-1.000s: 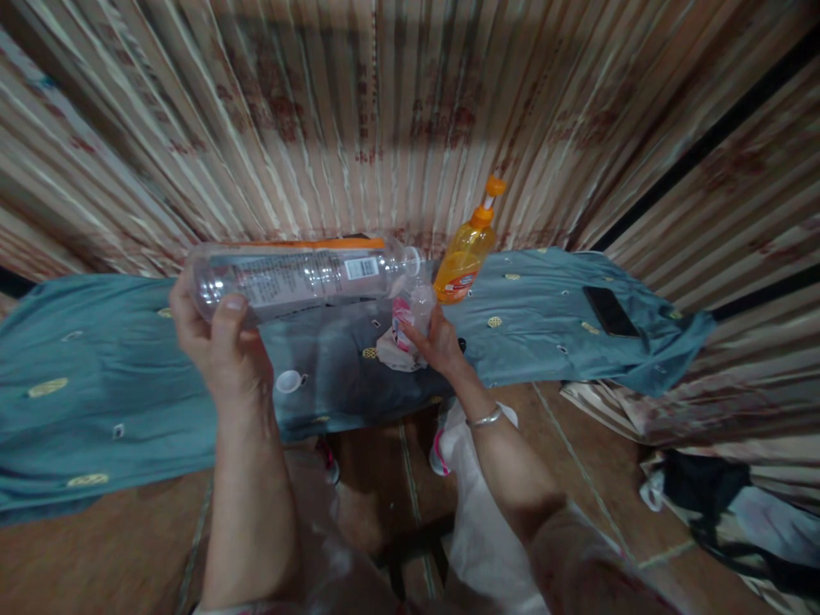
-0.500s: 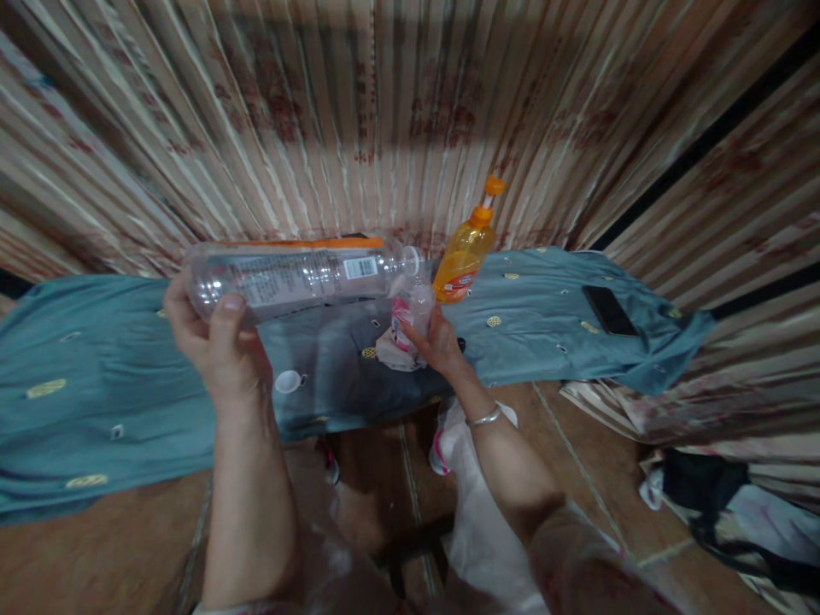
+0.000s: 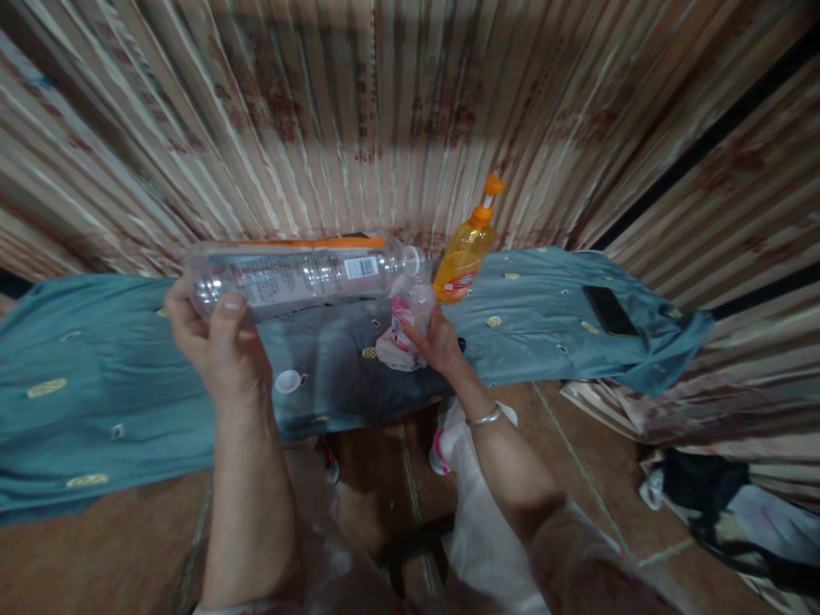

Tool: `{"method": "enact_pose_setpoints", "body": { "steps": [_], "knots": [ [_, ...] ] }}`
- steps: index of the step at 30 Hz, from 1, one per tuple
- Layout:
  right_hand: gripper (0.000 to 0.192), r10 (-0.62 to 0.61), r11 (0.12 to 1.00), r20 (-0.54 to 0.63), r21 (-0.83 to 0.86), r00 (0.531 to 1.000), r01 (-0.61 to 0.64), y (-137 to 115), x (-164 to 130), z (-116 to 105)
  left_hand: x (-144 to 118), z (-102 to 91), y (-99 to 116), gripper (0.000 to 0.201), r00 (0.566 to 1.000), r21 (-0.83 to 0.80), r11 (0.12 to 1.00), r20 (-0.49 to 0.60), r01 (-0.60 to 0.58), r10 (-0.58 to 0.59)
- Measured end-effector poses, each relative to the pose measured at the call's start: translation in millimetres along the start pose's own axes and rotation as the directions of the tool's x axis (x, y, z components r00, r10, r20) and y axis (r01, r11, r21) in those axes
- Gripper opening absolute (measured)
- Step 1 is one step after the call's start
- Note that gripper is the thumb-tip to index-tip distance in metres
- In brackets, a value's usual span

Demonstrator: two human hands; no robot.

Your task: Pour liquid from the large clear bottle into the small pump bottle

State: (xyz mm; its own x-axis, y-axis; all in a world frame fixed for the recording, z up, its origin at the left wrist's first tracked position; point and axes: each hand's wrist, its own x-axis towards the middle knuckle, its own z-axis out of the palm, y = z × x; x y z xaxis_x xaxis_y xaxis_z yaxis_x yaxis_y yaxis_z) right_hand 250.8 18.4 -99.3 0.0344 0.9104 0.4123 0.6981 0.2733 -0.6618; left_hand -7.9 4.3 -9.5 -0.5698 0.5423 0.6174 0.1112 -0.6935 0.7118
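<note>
My left hand (image 3: 224, 346) is wrapped round the base end of a large clear plastic bottle (image 3: 301, 275) with a grey and orange label. It lies almost level in the air, its open white-rimmed mouth pointing right. Just below that mouth is a small clear bottle (image 3: 415, 312) with a pink label, with my right hand (image 3: 441, 342) closed on its side. Whether the two mouths touch I cannot tell. A crumpled pale cloth (image 3: 398, 352) lies at the small bottle's foot. Behind my right hand stands an orange pump bottle (image 3: 462, 260), part filled with orange liquid.
A teal patterned cloth (image 3: 128, 367) covers the long, narrow table. On it are a round white cap (image 3: 288, 382) and, at the right, a black phone (image 3: 608, 310). Pleated curtains (image 3: 320, 128) hang close behind. A dark bag (image 3: 705, 487) lies on the floor, lower right.
</note>
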Motion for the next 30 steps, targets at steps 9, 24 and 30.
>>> {"method": "enact_pose_setpoints", "body": {
  "steps": [9, 24, 30],
  "knots": [
    [0.057, -0.016, 1.000, 0.006, 0.024, 1.000, 0.016, -1.4, -0.8, -1.2, -0.4, 2.2, 2.1, 0.042, 0.999, -0.024, 1.000, -0.041, 0.018, -0.019],
    [0.063, 0.034, 0.999, 0.045, -0.002, 0.998, -0.034, -7.2, -0.1, -4.0, 0.1, -2.2, -4.4, 0.042, 1.000, -0.020, 1.000, -0.029, -0.010, 0.009],
    [0.061, -0.001, 1.000, 0.031, -0.001, 1.000, 0.001, -1.0, 0.2, -2.0, 0.5, -1.3, -2.8, 0.043, 1.000, 0.000, 1.000, -0.023, 0.002, -0.002]
  ]
}}
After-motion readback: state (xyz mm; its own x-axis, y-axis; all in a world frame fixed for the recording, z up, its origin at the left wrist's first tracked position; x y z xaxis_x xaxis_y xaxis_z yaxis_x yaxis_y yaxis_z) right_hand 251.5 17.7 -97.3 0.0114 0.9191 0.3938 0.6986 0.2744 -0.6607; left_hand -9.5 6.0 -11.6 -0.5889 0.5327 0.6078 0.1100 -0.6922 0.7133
